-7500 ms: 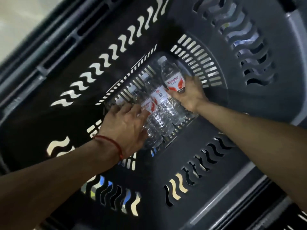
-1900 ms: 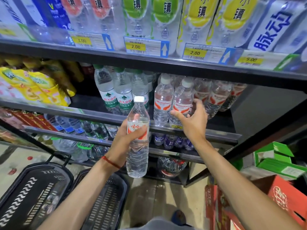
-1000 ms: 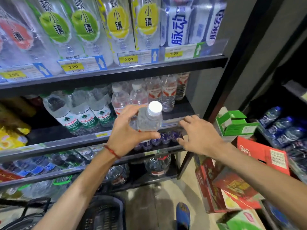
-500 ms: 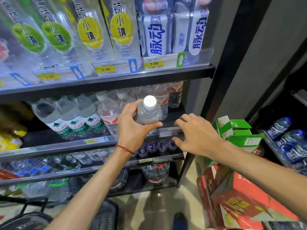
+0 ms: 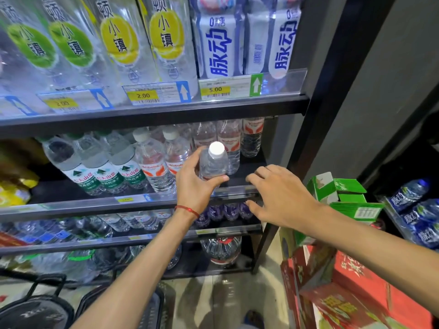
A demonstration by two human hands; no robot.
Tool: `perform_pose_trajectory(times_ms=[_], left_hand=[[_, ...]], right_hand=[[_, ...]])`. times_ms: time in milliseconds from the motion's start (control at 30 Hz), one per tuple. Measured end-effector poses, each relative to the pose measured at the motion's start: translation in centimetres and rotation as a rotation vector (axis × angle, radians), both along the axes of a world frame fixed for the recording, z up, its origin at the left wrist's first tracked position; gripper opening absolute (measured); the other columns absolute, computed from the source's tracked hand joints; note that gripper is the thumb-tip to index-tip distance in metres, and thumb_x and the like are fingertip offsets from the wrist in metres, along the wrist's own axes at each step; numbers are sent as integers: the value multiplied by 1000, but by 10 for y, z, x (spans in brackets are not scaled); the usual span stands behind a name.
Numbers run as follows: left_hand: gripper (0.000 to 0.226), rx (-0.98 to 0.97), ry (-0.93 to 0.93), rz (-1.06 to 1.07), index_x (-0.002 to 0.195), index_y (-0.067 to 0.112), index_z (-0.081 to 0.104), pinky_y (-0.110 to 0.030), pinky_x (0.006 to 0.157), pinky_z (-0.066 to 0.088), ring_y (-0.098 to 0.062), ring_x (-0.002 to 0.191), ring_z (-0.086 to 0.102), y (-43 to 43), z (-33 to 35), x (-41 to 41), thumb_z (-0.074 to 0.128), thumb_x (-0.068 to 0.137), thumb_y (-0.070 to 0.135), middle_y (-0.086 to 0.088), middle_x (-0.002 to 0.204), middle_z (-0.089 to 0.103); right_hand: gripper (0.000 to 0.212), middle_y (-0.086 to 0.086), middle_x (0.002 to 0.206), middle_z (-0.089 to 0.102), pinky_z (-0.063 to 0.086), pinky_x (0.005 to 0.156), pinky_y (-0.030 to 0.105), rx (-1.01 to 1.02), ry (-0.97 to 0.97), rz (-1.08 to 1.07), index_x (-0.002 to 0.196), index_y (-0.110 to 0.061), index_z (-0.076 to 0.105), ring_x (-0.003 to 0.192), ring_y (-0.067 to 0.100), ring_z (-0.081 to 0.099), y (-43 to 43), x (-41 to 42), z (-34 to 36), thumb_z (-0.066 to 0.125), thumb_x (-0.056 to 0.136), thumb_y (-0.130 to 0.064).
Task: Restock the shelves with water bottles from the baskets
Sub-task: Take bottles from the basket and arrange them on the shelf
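Note:
My left hand (image 5: 194, 184) grips a clear water bottle (image 5: 213, 162) with a white cap, held upright at the front edge of the middle shelf (image 5: 95, 203). Behind it stand several red-labelled water bottles (image 5: 154, 169). My right hand (image 5: 280, 195) hovers with loosely spread fingers over the shelf's right end, holding nothing. Two dark baskets (image 5: 35, 309) sit on the floor at the lower left, their contents hidden.
Green-labelled bottles (image 5: 95, 167) fill the shelf's left part. Tall drink bottles (image 5: 221, 39) and price tags line the shelf above. Lower shelves hold more bottles. Red cartons (image 5: 351, 295) and green boxes (image 5: 339, 193) stack on the right by the black upright.
My left hand has carried the bottle from the basket up to the middle shelf and rightwards. My right hand let go of the shelved bottles and moved to the shelf's right end.

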State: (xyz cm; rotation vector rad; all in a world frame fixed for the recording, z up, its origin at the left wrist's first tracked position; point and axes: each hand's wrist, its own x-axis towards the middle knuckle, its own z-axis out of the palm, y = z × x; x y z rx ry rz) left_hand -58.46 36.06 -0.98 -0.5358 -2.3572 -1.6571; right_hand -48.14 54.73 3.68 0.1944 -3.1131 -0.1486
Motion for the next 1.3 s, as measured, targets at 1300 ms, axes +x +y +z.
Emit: perform_pose_trajectory(times_ms=[1300], left_hand=[[67,128,84,512,145,10,47,-5,104,29,-25,127,49,53,-15,26,81,87,21,-9,133,52]], right_hand=[[51,-3,121,65,39,110,38,-106,0,9,133,-23,60,119,22,55,7,-7,-10,49,96,-56]])
